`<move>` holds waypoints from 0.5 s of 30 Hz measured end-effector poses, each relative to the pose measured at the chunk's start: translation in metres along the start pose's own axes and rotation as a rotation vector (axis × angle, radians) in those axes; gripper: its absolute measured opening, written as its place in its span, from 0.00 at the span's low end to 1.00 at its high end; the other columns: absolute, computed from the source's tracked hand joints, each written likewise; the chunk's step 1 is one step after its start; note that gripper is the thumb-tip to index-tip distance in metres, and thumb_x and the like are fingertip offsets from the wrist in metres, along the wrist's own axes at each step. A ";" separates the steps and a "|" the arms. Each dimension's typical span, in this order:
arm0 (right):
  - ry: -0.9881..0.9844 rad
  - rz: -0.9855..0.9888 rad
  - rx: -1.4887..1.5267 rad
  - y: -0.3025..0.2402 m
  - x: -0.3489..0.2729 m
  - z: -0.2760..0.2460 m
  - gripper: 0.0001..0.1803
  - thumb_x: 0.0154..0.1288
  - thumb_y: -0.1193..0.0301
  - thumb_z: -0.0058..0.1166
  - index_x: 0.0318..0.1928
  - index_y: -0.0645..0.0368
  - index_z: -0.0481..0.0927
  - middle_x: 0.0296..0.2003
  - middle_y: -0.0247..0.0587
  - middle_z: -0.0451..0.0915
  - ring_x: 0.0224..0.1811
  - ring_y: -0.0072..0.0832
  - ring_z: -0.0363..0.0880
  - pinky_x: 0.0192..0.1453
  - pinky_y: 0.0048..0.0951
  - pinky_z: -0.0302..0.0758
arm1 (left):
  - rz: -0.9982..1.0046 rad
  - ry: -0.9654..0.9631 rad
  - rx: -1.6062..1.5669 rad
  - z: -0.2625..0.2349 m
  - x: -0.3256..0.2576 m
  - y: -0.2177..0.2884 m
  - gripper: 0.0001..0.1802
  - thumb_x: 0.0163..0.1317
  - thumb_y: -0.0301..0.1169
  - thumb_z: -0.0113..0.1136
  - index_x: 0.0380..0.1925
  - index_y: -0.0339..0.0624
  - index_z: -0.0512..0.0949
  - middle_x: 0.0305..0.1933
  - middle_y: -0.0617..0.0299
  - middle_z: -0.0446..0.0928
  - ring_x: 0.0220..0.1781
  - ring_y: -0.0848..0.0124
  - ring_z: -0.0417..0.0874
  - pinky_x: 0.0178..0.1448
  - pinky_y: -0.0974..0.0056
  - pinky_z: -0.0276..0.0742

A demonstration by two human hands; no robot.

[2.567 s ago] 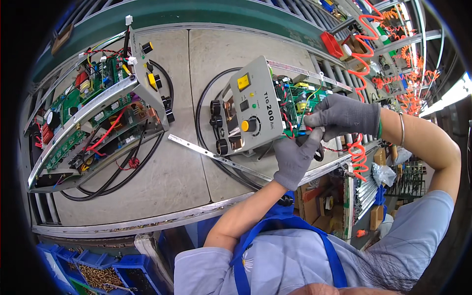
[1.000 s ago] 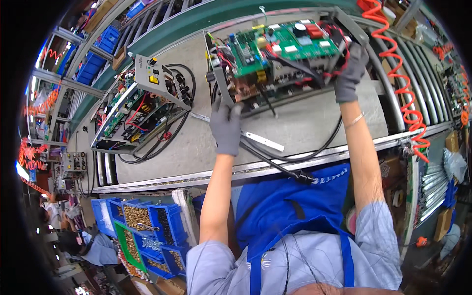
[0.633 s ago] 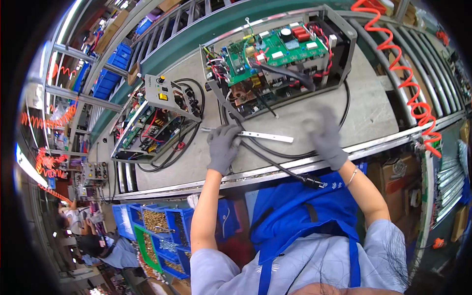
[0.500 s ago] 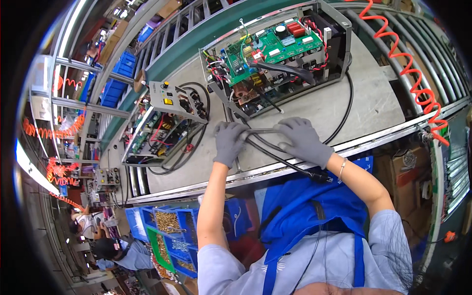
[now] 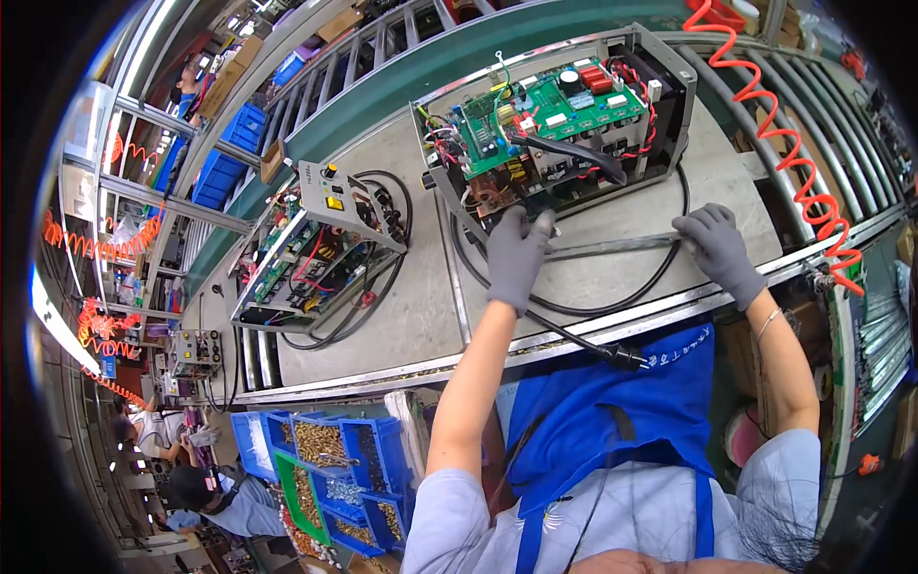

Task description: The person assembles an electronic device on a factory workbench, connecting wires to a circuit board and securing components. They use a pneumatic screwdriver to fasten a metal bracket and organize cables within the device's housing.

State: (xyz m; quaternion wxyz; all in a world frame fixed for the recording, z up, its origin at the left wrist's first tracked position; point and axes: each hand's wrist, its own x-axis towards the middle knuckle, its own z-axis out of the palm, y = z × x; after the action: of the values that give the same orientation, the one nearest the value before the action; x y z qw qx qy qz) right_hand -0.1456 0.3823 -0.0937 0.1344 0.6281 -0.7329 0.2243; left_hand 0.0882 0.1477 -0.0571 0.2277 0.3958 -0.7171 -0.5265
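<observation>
A long, flat dark-grey strip (image 5: 612, 246) stretches between my two grey-gloved hands, just above the metal worktop (image 5: 593, 284). My left hand (image 5: 519, 256) is closed around its left end, close to the lower front corner of an opened electrical unit (image 5: 574, 143). At the other end my right hand (image 5: 719, 251) pinches the strip between thumb and fingers. Green circuit boards, red components and loose wires show inside the unit. A black power cable (image 5: 660, 271) loops beneath the strip, and its plug (image 5: 623, 356) hangs over the worktop's front edge.
Another opened unit (image 5: 316, 249) with a yellow switch stands to the left, its cable coiled beside it. Blue bins (image 5: 368, 450) of brass and other small parts sit at the lower left. A coiled orange hose (image 5: 794, 143) hangs at right over rollers. People work at far left.
My hands have moved right and farther apart, drawing out more of the strip between them. My left hand is now nearer the opened unit. The whole view has shifted slightly.
</observation>
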 end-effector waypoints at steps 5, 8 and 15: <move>0.099 0.167 0.346 -0.060 0.040 -0.008 0.19 0.62 0.62 0.59 0.53 0.54 0.79 0.42 0.41 0.80 0.44 0.39 0.80 0.52 0.34 0.74 | 0.105 0.042 -0.130 0.015 0.016 -0.015 0.16 0.66 0.39 0.63 0.38 0.35 0.81 0.23 0.61 0.80 0.23 0.76 0.79 0.27 0.70 0.72; -0.162 0.363 0.856 -0.106 0.085 0.001 0.24 0.67 0.55 0.57 0.54 0.60 0.79 0.44 0.45 0.81 0.40 0.35 0.81 0.43 0.33 0.78 | 0.200 0.166 0.051 -0.008 -0.020 0.007 0.14 0.65 0.38 0.64 0.35 0.37 0.82 0.20 0.61 0.78 0.21 0.77 0.76 0.28 0.68 0.71; -0.447 0.393 1.351 -0.158 0.165 0.040 0.19 0.70 0.57 0.56 0.43 0.63 0.82 0.29 0.34 0.79 0.27 0.17 0.74 0.31 0.22 0.71 | 0.281 0.102 0.484 -0.059 -0.036 0.019 0.11 0.65 0.34 0.65 0.37 0.35 0.83 0.23 0.67 0.78 0.25 0.79 0.76 0.30 0.72 0.70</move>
State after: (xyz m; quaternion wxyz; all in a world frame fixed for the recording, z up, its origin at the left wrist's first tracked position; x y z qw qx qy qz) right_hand -0.0165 0.2028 -0.0238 -0.4768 0.4616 -0.5439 0.5136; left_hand 0.1464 0.1452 -0.0164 0.2331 0.3612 -0.8575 -0.2826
